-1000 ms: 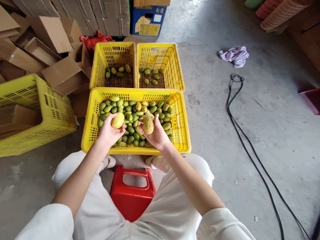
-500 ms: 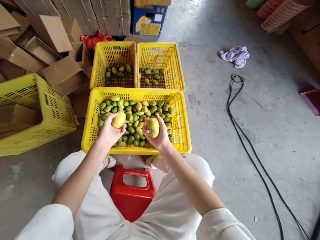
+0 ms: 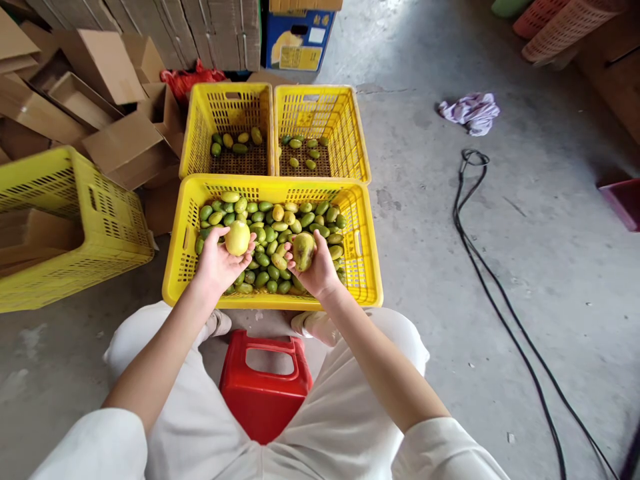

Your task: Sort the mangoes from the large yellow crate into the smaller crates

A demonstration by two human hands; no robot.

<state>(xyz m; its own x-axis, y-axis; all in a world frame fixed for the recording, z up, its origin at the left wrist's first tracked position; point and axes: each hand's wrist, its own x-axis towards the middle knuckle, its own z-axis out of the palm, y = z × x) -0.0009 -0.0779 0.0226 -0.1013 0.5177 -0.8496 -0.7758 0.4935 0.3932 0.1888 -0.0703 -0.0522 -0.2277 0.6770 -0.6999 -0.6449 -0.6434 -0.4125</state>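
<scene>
My left hand (image 3: 219, 263) holds a pale yellow mango (image 3: 237, 238), which rests on the fingers with the thumb against its side. In my right hand (image 3: 320, 270) lies a greenish-yellow mango (image 3: 303, 251) with dark patches on its skin. Both hands are over a wide yellow crate (image 3: 373, 267), above a layer of small green and yellow mangoes (image 3: 263, 259). Behind it, two more yellow crates stand side by side. The left one (image 3: 187, 143) and the right one (image 3: 357, 133) each have several mangoes on the bottom.
A red plastic stool (image 3: 265, 400) is between my legs. To the left stands a yellow crate (image 3: 113, 217) with cardboard inside, beside piled cardboard boxes (image 3: 130, 147). A blue box (image 3: 300, 40) is at the back. On the floor at right lie a black cable (image 3: 480, 257) and a cloth (image 3: 473, 112).
Both mangoes have been turned in my hands. The right one now shows a darker, more blotched side, and the left one sits more upright. The crates have not moved.
</scene>
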